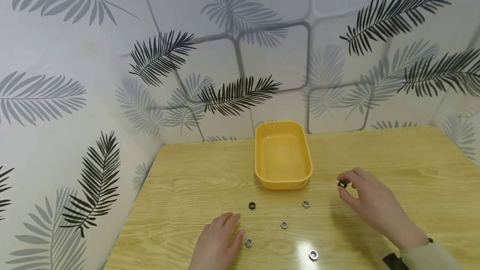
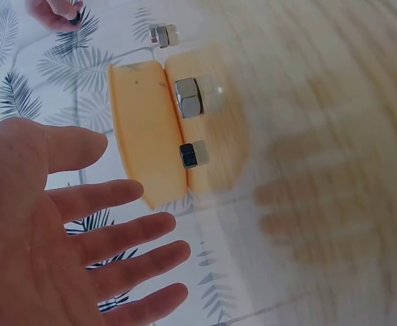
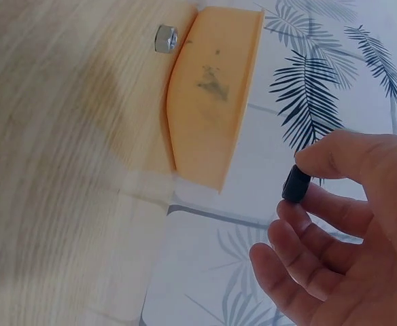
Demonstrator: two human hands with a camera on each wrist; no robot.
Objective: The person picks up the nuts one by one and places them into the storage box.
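Note:
Between thumb and index finger, my right hand point(image 1: 371, 201) pinches a black hex nut point(image 3: 296, 185), raised above the table to the right of the yellow tray point(image 1: 283, 184). My left hand point(image 1: 217, 243) is at the front of the table with its fingers extended, holding nothing. Closest to its thumb lies a silver nut point(image 1: 249, 243). Another black nut point(image 1: 252, 206) sits just beyond its fingertips. More silver nuts lie to the right: one in the middle point(image 1: 284, 224), one below the tray's front right corner point(image 1: 306, 203), and one near the front point(image 1: 313, 255).
The tray stands toward the back of the wooden table point(image 1: 202, 170), its inside bare. Behind the table rises a wall point(image 1: 270, 61) with a leaf pattern. Light glares off the tabletop beside the front silver nut.

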